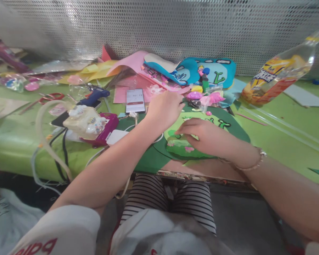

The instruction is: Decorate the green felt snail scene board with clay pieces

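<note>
A green craft panel (172, 150) with light and dark green layers, pink flowers and dark-edged sprouts lies in front of me on dark green sheet. Over its left half, my right hand (204, 136) has its fingers bent down and drawn together at the surface. Whatever is at those fingertips is too small to make out. My left hand (166, 111) is above the panel's far left edge, its fingers curled and mostly turned away from view. Beside it are a purple clay lump (194, 96) and a bright pink packet (214, 99).
On the left are a phone (135, 101), a blue glue gun (94, 97), red-handled scissors (51, 98) and a decorated cream case (85, 122) among cables. Blue craft pieces (223, 72) lean at the back. A tilted plastic bottle (281, 71) and clear sticks (289, 125) are right.
</note>
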`<state>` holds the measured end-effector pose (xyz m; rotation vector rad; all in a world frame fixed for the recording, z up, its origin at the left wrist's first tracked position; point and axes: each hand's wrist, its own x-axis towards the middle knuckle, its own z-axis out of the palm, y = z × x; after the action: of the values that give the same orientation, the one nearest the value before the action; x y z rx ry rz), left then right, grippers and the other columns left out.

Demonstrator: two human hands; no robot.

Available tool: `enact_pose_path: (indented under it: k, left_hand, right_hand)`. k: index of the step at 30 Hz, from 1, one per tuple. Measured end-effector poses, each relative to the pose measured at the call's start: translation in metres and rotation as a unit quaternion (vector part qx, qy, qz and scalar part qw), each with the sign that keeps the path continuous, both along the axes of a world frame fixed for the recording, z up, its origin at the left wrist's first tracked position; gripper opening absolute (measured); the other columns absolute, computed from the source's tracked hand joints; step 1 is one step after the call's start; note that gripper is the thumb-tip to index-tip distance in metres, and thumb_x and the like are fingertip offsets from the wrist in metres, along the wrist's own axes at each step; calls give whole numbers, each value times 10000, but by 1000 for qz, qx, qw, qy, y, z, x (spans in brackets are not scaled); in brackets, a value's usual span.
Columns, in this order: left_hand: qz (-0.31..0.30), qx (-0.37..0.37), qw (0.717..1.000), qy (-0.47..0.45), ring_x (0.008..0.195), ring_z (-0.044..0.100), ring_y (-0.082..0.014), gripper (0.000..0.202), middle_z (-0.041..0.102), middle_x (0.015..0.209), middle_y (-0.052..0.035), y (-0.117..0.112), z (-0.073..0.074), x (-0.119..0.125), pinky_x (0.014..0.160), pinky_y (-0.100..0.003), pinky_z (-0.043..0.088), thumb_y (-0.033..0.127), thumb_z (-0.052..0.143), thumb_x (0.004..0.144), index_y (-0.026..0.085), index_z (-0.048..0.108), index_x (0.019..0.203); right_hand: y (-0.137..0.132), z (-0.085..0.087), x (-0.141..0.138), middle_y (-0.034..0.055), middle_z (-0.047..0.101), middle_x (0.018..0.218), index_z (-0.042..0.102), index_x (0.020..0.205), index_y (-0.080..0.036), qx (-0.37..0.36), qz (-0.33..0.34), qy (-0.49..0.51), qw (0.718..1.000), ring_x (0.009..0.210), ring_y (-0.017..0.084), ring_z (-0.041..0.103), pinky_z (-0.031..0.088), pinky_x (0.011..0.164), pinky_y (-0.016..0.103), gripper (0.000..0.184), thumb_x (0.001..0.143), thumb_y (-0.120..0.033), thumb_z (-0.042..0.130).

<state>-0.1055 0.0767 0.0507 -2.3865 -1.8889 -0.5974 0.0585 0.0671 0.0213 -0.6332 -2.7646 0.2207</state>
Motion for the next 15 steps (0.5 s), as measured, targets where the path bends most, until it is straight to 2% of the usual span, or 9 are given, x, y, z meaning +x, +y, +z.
enact_pose_path:
  k: [6,15]
  left_hand:
    - [2,7,1000,6,756,576,-188,254,642,740,-76,1,-2,0,628,-274,380,291,444,842,172,667,834]
    - [11,-3,1000,4,769,577,-188,259,633,726,-70,1,-1,1,631,-271,377,297,440,846,178,669,831]
  right_hand:
    - [1,-1,2,95,626,964,724,919,-183,3,31,-12,999,866,197,591,497,794,349,351,783,-10,451]
    - [0,-2,2,94,613,981,716,962,-184,5,21,-35,999,863,194,591,501,793,348,354,790,-21,452]
